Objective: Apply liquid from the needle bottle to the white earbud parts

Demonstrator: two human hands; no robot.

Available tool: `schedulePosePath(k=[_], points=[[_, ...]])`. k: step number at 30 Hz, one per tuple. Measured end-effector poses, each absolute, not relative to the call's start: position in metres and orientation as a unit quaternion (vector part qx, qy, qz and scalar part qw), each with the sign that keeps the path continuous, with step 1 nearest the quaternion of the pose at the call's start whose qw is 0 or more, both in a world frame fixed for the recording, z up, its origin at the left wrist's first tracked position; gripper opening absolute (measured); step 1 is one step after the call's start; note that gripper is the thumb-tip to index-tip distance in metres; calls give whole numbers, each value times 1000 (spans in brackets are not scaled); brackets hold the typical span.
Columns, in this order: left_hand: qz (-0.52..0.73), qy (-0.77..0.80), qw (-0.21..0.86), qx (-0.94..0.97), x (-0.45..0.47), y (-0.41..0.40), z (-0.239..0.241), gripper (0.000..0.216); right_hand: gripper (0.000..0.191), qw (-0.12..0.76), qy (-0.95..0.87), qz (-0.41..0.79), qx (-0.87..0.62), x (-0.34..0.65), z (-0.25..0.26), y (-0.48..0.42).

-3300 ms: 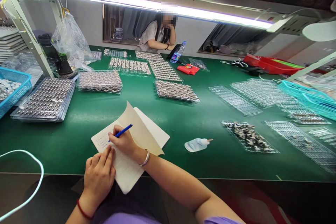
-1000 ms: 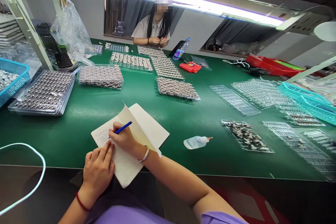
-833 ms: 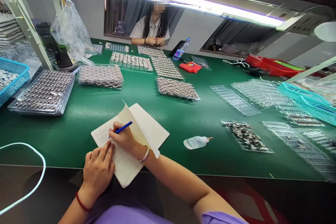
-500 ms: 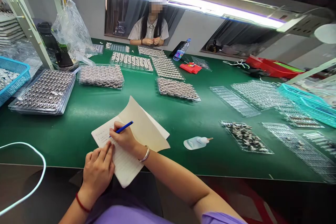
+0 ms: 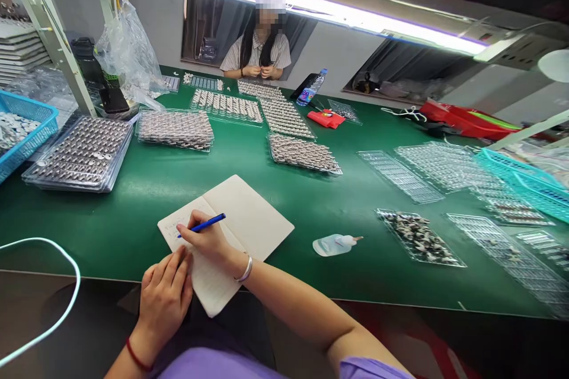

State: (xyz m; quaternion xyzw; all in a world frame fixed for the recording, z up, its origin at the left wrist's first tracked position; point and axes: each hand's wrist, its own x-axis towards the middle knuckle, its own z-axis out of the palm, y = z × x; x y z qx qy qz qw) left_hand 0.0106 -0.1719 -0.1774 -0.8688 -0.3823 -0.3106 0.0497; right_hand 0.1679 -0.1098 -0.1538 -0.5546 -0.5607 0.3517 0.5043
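An open notebook [image 5: 258, 219] lies at the near edge of the green table, with handwriting on its left page. My right hand [image 5: 208, 240] grips a blue pen [image 5: 208, 223], whose tip points down at the written lines. Flat against the lower left edge of the notebook rests my left hand [image 5: 166, 290], its fingers stretched out and holding nothing. To the right of the notebook a small squeeze bottle [image 5: 333, 244] of clear liquid lies on its side.
Trays of small parts [image 5: 80, 151] stand across the table [image 5: 240, 157]. A clear tray [image 5: 420, 237] of dark and white pieces lies at right, near teal baskets [image 5: 528, 183]. Opposite sits a person [image 5: 258, 56], hands together. A white cable [image 5: 66, 260] loops at left.
The notebook's right page, raised and curled before, now lies flat. My right hand and the pen have shifted slightly left on the page. My left hand stays at the notebook's edge.
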Motion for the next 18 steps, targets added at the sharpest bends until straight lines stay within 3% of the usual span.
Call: schedulePosePath(k=[18], points=[[-287, -390, 51, -873, 10, -174, -174, 34, 33, 487, -587, 367, -533, 165, -155, -113]])
